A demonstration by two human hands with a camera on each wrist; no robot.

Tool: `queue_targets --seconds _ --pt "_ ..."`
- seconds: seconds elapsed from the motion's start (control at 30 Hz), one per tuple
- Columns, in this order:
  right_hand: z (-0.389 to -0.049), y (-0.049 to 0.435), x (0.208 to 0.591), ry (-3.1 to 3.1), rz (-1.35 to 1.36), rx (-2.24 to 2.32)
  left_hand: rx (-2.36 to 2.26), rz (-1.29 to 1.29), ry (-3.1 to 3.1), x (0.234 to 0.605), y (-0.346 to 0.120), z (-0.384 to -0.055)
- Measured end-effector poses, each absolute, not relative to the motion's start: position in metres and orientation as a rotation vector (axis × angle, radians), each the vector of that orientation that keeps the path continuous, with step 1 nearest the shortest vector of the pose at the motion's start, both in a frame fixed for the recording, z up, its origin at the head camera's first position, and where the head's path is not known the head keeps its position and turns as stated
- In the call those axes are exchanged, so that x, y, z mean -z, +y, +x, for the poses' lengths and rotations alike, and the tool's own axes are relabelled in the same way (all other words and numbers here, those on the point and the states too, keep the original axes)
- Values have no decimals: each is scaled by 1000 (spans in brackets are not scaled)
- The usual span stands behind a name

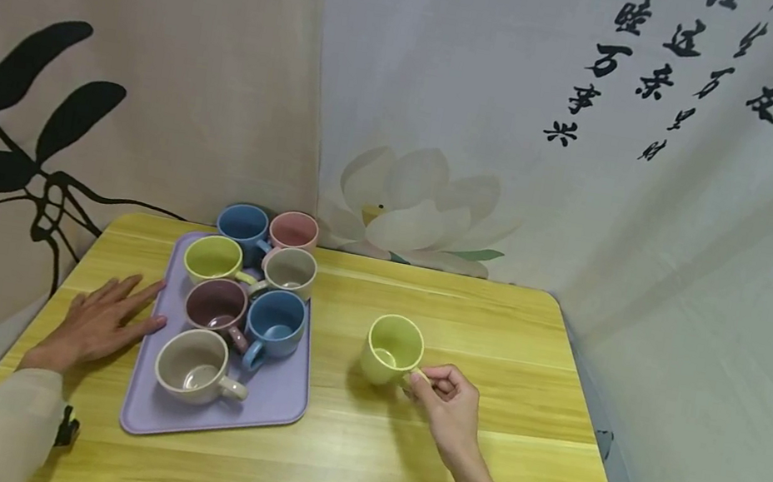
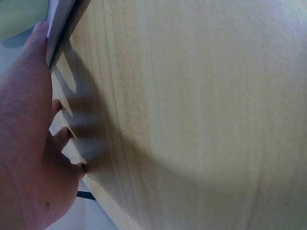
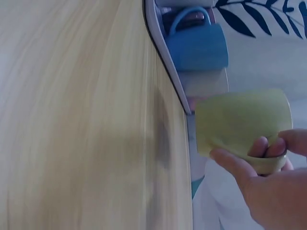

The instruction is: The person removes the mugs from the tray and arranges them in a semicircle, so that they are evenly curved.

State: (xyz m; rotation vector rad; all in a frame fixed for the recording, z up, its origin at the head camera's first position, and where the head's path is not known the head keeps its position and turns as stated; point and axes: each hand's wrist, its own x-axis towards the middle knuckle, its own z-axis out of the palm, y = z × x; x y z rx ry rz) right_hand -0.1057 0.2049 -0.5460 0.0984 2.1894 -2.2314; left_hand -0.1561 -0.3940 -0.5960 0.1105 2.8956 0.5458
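My right hand [image 1: 452, 412] grips a yellow-green mug [image 1: 392, 350] by its handle, to the right of a lavender tray [image 1: 276, 411]. In the right wrist view, my thumb and fingers close around that handle. My left hand [image 1: 104, 323] lies with fingers spread along the tray's left edge, fingertips right at the rim. On the tray stand several mugs: a cream mug [image 1: 190, 366] in front, a purple-brown mug [image 1: 215, 305], a blue mug [image 1: 276, 323], a second yellow-green mug [image 1: 212, 258], a grey-white mug [image 1: 292, 270], another blue mug [image 1: 242, 223] and a pink mug [image 1: 293, 231].
The tray sits on the left half of a wooden table [image 1: 350, 471]. Behind the table hangs a printed cloth [image 1: 447, 99] with a lotus and black characters. Dark leaves are printed on the cloth [image 1: 184, 32] at the left.
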Motion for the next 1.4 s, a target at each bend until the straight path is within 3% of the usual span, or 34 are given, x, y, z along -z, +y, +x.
queue_targets --seconds 0.8,1.4 --pt "-123 268 552 2186 708 2518 -593 114 2893 595 -394 -156" --pt "-133 300 557 1995 968 2889 -596 129 2912 598 -395 -154"
